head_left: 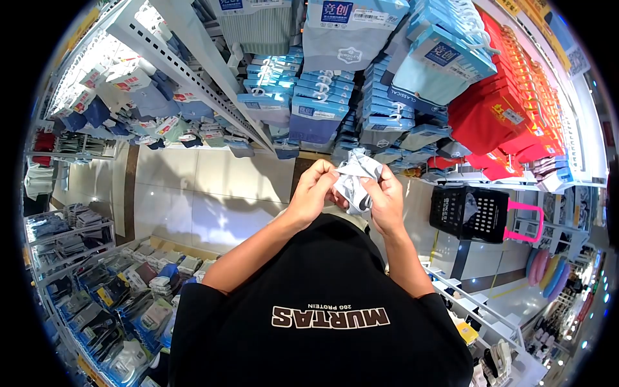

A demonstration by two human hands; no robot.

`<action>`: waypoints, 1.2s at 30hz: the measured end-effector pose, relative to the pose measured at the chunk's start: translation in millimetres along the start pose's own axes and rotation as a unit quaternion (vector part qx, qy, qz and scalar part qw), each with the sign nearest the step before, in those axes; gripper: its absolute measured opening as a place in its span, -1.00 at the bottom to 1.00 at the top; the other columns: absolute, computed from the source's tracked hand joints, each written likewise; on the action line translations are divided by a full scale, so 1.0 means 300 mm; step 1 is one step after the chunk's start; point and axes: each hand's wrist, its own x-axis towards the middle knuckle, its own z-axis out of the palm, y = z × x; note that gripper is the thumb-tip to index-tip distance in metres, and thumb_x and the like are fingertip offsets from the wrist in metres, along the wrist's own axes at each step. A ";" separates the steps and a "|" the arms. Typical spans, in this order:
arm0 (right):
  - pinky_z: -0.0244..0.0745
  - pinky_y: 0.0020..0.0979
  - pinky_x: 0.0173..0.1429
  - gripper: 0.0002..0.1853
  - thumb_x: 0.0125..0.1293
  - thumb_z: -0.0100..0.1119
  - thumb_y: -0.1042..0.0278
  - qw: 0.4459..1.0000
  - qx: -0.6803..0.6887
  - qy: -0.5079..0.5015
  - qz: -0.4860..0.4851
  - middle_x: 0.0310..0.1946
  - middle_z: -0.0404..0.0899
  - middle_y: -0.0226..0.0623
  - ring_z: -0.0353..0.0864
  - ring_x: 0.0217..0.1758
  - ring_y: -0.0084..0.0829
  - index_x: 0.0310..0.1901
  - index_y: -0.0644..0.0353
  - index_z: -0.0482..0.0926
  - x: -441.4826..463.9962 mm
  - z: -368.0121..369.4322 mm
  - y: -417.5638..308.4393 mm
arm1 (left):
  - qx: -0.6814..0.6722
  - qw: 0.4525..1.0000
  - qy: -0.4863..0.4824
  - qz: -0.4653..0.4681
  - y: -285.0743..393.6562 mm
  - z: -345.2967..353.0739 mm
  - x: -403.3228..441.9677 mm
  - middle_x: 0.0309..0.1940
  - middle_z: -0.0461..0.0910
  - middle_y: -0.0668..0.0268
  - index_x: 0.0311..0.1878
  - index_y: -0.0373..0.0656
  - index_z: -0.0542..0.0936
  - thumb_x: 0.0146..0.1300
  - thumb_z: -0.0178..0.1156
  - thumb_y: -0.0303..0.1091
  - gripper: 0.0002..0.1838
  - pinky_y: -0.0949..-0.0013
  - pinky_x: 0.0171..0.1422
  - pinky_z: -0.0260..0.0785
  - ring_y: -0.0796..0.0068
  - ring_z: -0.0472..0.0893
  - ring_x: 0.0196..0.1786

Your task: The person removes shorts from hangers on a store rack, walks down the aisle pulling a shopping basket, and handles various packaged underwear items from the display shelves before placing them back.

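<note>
A light grey, crumpled piece of fabric [354, 177], with a dark mark near its lower edge, is stretched between my two hands in front of my chest. My left hand [314, 193] pinches its left side between thumb and fingers. On the opposite side, my right hand [385, 198] grips the cloth with the thumb on top. Its folds hide what kind of garment it is. Just beyond my hands hang packaged garments on blue cards [316, 116].
Red packaged garments [493, 116] hang at the right. A black shopping basket [467, 213] with a pink handle is below them. White perforated shelving [187, 71] rises at the left. A bin of packaged goods [122, 297] stands at lower left, and a white rack [480, 309] at lower right.
</note>
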 end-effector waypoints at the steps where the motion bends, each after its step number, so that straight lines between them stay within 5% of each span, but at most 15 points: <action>1: 0.52 -0.48 0.06 -0.69 0.38 0.13 0.55 1.000 -0.005 0.008 -0.010 -0.06 0.63 -0.25 0.61 -0.07 -0.57 0.13 0.39 0.46 0.000 0.007 0.002 | -0.007 1.000 0.009 0.003 -0.001 0.002 -0.002 -0.46 0.56 0.26 -0.18 -0.20 0.38 0.51 0.02 -0.29 -0.82 0.43 -0.32 0.55 0.47 0.65 -0.46; 4: 0.52 -0.48 0.03 -0.70 0.37 0.16 0.55 0.999 -0.026 0.015 -0.019 -0.10 0.64 -0.26 0.61 -0.10 -0.58 0.11 0.39 0.46 0.000 0.010 -0.003 | -0.003 1.000 0.019 0.014 0.011 0.013 -0.009 -0.49 0.54 0.29 -0.22 -0.19 0.36 0.50 0.00 -0.25 -0.79 0.44 -0.34 0.53 0.47 0.63 -0.50; 10: 0.55 -0.44 -0.03 -0.63 0.34 0.23 0.48 0.991 -0.131 -0.028 0.019 -0.13 0.64 -0.19 0.65 -0.12 -0.48 0.14 0.37 0.45 -0.018 0.075 -0.085 | -0.046 0.999 0.011 -0.018 0.004 0.016 0.001 -0.17 0.54 0.25 0.07 -0.20 0.39 0.50 0.06 -0.12 -0.66 0.39 -0.21 0.53 0.50 0.62 -0.25; 12: 0.56 -0.25 0.02 -0.47 0.17 0.36 0.45 0.874 -0.457 -0.086 -0.141 -0.05 0.61 -0.06 0.67 -0.01 -0.12 0.20 0.31 0.48 -0.022 0.105 -0.124 | -0.035 0.998 0.045 -0.025 0.013 0.039 -0.013 -0.05 0.52 0.35 0.31 -0.15 0.34 0.45 0.15 -0.02 -0.46 0.37 0.01 0.49 0.53 0.61 -0.11; 14: 0.57 -0.28 0.04 -0.51 0.20 0.37 0.43 0.869 -0.456 -0.113 -0.155 0.00 0.64 -0.07 0.69 0.01 -0.21 0.18 0.31 0.51 -0.039 0.136 -0.142 | -0.075 0.996 0.000 -0.054 0.025 0.011 -0.012 -0.05 0.57 0.36 0.25 -0.17 0.42 0.44 0.18 -0.08 -0.53 0.38 0.04 0.49 0.56 0.62 -0.07; 18: 0.60 -0.40 0.02 -0.59 0.30 0.33 0.43 0.940 -0.286 -0.131 -0.128 -0.05 0.67 -0.24 0.68 -0.05 -0.44 0.18 0.25 0.55 -0.028 0.077 -0.133 | -0.102 0.993 0.061 0.016 0.058 -0.013 -0.016 -0.06 0.64 0.34 0.19 -0.21 0.51 0.45 0.18 -0.24 -0.65 0.43 -0.03 0.51 0.59 0.64 -0.05; 22: 0.59 -0.48 -0.09 -0.63 0.41 0.20 0.45 0.986 -0.107 0.062 -0.111 -0.04 0.57 -0.23 0.61 -0.12 -0.48 0.20 0.31 0.45 0.069 0.026 -0.055 | -0.154 0.983 0.064 0.082 0.139 -0.029 -0.065 -0.02 0.66 0.29 0.23 -0.25 0.51 0.45 0.13 -0.38 -0.67 0.39 0.05 0.54 0.53 0.67 -0.02; 27: 0.54 -0.37 0.14 -0.59 0.52 0.12 0.27 0.964 0.137 -0.108 0.199 0.00 0.58 -0.21 0.62 0.02 -0.44 0.27 0.29 0.36 0.145 0.131 -0.042 | -0.216 0.968 0.018 0.124 0.231 -0.055 -0.084 0.01 0.65 0.25 0.24 -0.31 0.48 0.44 0.12 -0.37 -0.63 0.32 0.13 0.55 0.45 0.68 0.03; 32: 0.48 -0.38 0.23 -0.55 0.31 0.35 0.48 0.976 0.136 -0.155 0.071 0.00 0.60 -0.24 0.61 0.05 -0.45 0.18 0.33 0.42 0.240 0.270 -0.121 | -0.261 0.948 0.004 0.184 0.279 -0.097 -0.090 0.10 0.62 0.20 0.27 -0.32 0.44 0.45 0.06 -0.34 -0.60 0.27 0.24 0.50 0.39 0.65 0.11; 34: 0.48 -0.40 0.21 -0.59 0.29 0.38 0.45 0.977 0.066 -0.192 -0.062 -0.02 0.62 -0.24 0.61 0.03 -0.46 0.12 0.31 0.48 0.280 0.345 -0.198 | -0.284 0.939 0.054 0.185 0.279 -0.157 -0.069 0.15 0.59 0.20 0.30 -0.26 0.41 0.46 0.04 -0.31 -0.58 0.24 0.31 0.46 0.34 0.62 0.16; 36: 0.50 -0.39 0.16 -0.58 0.23 0.45 0.40 0.963 -0.129 -0.109 -0.211 -0.05 0.64 -0.22 0.61 0.00 -0.43 0.07 0.30 0.53 0.340 0.416 -0.282 | -0.258 0.935 0.137 0.202 0.293 -0.195 -0.047 0.13 0.59 0.23 0.30 -0.23 0.42 0.47 0.04 -0.26 -0.59 0.21 0.28 0.47 0.35 0.61 0.17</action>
